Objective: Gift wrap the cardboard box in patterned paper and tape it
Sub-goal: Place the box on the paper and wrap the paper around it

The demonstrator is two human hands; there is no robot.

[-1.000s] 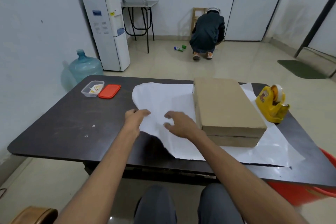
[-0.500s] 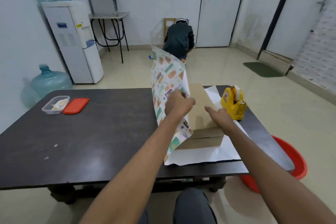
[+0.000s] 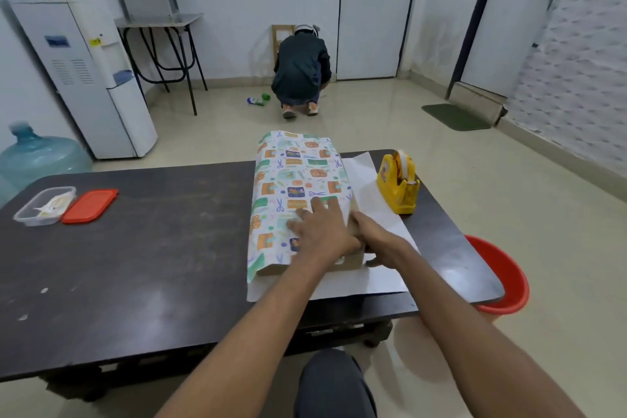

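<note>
The patterned paper [image 3: 295, 173] is folded from the left over the top of the cardboard box [image 3: 273, 270], whose brown near end shows under the flap. The paper's white underside [image 3: 380, 214] lies flat on the dark table [image 3: 169, 231] to the right of the box. My left hand [image 3: 322, 229] presses flat on the flap, near its right edge. My right hand [image 3: 375, 239] lies along the box's right side with fingers stretched out, touching the box and the white sheet. A yellow tape dispenser [image 3: 398, 185] stands on the table just right of the paper.
A clear plastic container [image 3: 44, 205] and its red lid [image 3: 90, 205] sit at the table's left. A red bucket [image 3: 502, 275] stands on the floor by the right corner. A person [image 3: 302, 71] crouches by the far wall; a water dispenser [image 3: 84, 78] stands at left.
The sheet lay white side up beside the box, then my left hand lifted it upright. Now it lies folded over the box top with my left hand flat on it; my right hand reached the box's right side.
</note>
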